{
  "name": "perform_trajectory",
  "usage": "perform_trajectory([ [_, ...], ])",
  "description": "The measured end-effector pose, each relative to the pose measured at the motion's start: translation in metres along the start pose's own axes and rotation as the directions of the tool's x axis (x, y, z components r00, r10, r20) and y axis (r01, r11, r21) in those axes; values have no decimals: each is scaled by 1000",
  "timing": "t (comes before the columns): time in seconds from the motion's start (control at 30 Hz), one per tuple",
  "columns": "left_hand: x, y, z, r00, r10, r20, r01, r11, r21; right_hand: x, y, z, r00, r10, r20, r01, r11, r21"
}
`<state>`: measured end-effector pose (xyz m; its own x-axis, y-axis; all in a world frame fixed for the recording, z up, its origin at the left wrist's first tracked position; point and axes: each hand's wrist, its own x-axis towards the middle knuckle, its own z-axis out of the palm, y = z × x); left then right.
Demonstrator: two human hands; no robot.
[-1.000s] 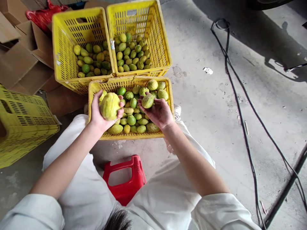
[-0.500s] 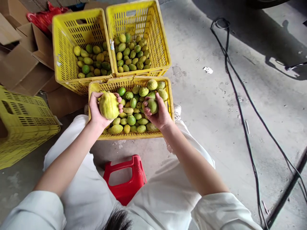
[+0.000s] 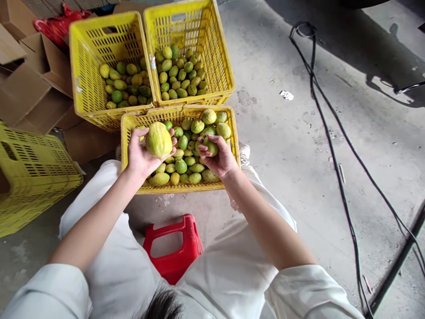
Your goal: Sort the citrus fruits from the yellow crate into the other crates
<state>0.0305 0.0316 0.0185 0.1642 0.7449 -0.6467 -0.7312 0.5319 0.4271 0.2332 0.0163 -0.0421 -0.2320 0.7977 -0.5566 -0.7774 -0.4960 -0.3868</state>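
Note:
My left hand [image 3: 139, 156] is wrapped round a large, lumpy yellow-green lemon [image 3: 158, 140], held above the left part of the front yellow crate [image 3: 181, 190]. A smaller green lemon [image 3: 211, 146] sits in the curled fingers of my right hand [image 3: 224, 158], over the crate's right side; the fingers partly cover it. Below both hands the crate holds many green and yellow lemons [image 3: 181, 166], some rough-skinned, with larger pale ones [image 3: 209, 116] at its back right corner.
Behind stand two more yellow crates, left [image 3: 75, 71] and right [image 3: 229, 66], each with lemons at the bottom. Another yellow crate [image 3: 40, 177] is at far left, near cardboard boxes [image 3: 29, 97]. A red stool [image 3: 175, 259] stands between my legs. Black cables [image 3: 332, 133] cross the floor at right.
My left hand has moved slightly right and turned the large lemon, showing another side. The fingers of my right hand have shifted on the smaller lemon.

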Motion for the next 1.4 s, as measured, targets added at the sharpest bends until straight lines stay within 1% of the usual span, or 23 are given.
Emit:
perform_trajectory([
  [0.1, 0, -1, 0, 1000, 7, -16, -7, 1000, 7, -2, 0, 2, 997, -2, 71, 9, 995, -100],
  [0.17, 1, 0, 0, 1000, -23, -20, 24, 1000, 17, -3, 0, 6, 997, 2, 79, 7, 994, -110],
  [0.23, 2, 1, -1, 997, -67, -24, 68, 998, 16, -5, -1, 10, 999, 17, 39, -15, 999, -44],
  [0.3, 2, 2, 0, 996, -88, -30, 88, 996, 5, -6, -2, 14, 1000, 26, -16, -25, 999, 48],
  [0.4, 0, 2, 1, 999, -46, 0, 45, 999, 27, -4, -2, 16, 997, 7, -72, 2, 992, 127],
  [0.5, -1, 1, 1, 999, -32, 32, 30, 996, 80, -2, 0, 13, 995, -13, -95, 26, 990, 137],
  [0.57, 0, -1, 0, 998, -55, 24, 52, 993, 103, -1, 1, 9, 995, -12, -95, 22, 994, 111],
  [0.63, 3, -2, -2, 997, -76, 34, 72, 990, 122, -2, 1, 6, 997, -13, -70, 18, 998, 62],
  [0.77, 7, -2, -5, 992, -89, 85, 79, 990, 116, -4, 0, 3, 998, -3, 59, 5, 1000, -30],
  [0.87, 8, 0, -5, 995, -83, 57, 77, 992, 98, -5, 0, 5, 991, 20, 132, -7, 995, -101],
  [0.93, 9, 0, -5, 996, -86, 19, 84, 993, 86, -6, 0, 8, 991, 31, 128, -18, 994, -105],
  [1.07, 12, 0, -7, 992, -121, -37, 122, 992, 24, -9, -5, 14, 998, 52, 21, -52, 999, -2],
  [1.17, 15, -1, -9, 989, -124, -82, 124, 992, -4, -10, -6, 15, 998, 55, -35, -55, 998, 0],
  [1.27, 16, -3, -9, 993, -70, -98, 69, 998, -10, -9, -2, 12, 999, 23, -28, -24, 998, -60],
  [1.33, 16, -4, -7, 997, -50, -66, 51, 999, 14, -8, 1, 9, 1000, 17, -1, -17, 996, -90],
  [1.4, 14, -5, -6, 998, -58, -30, 60, 997, 57, -7, 3, 6, 999, 23, 30, -20, 994, -108],
])
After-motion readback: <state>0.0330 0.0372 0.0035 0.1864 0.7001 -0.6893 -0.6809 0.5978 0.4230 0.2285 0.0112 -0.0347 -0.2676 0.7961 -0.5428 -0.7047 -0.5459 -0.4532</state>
